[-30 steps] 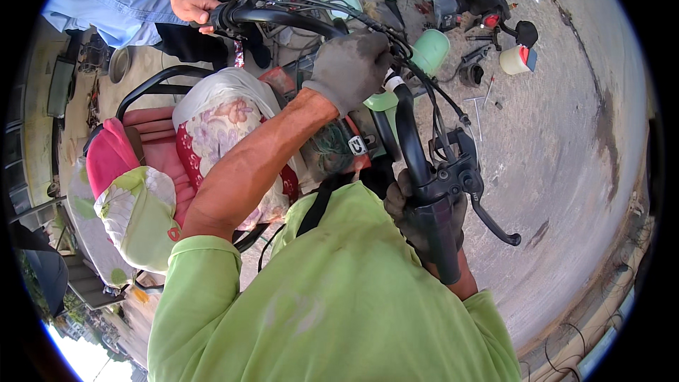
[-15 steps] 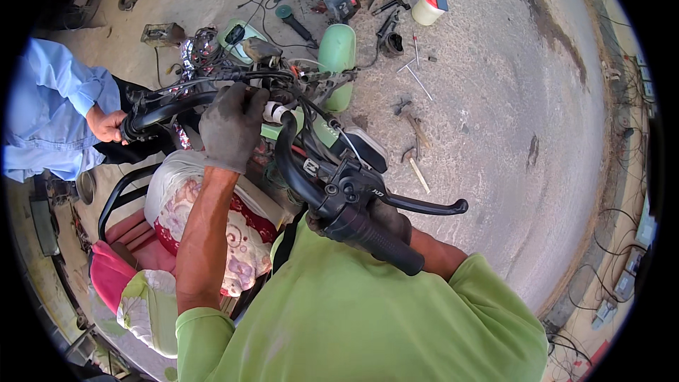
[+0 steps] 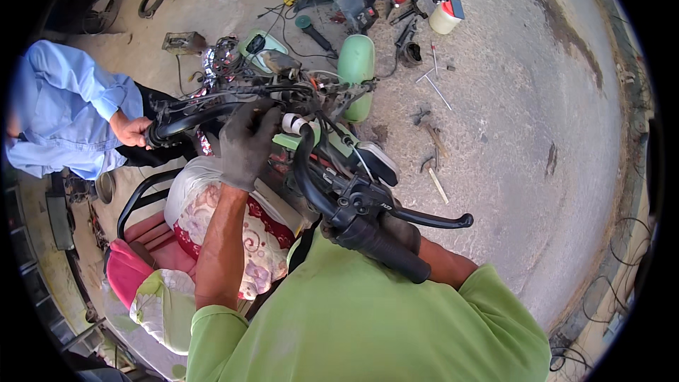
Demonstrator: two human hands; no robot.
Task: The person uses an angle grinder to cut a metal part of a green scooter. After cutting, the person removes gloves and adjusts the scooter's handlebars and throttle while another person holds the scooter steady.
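A black handlebar (image 3: 306, 170) with a rubber grip (image 3: 382, 249) and a brake lever (image 3: 435, 219) stretches across in front of me. My left hand (image 3: 246, 147), in a grey glove, is closed with curled fingers on the bar's middle, beside a white-wrapped section (image 3: 293, 123). Under the near end, by the lever mount, my gloved right hand (image 3: 400, 232) wraps the bar from below; bar and grip hide most of its fingers. A person in a blue shirt (image 3: 74, 110) grips the bar's far-left end with one hand (image 3: 131, 129). Cables run along the bar.
Green body panels (image 3: 356, 59) and wiring lie just beyond the bar. A hammer (image 3: 437, 140), a T-shaped wrench (image 3: 435, 88) and a white tub (image 3: 444, 20) are on the concrete. To my left stands a chair with a patterned cushion (image 3: 265, 255).
The whole view has shifted, so everything sits slightly farther right and lower. My left hand stays at the bar's middle, its fingers slightly changed in pose. The right hand keeps its place.
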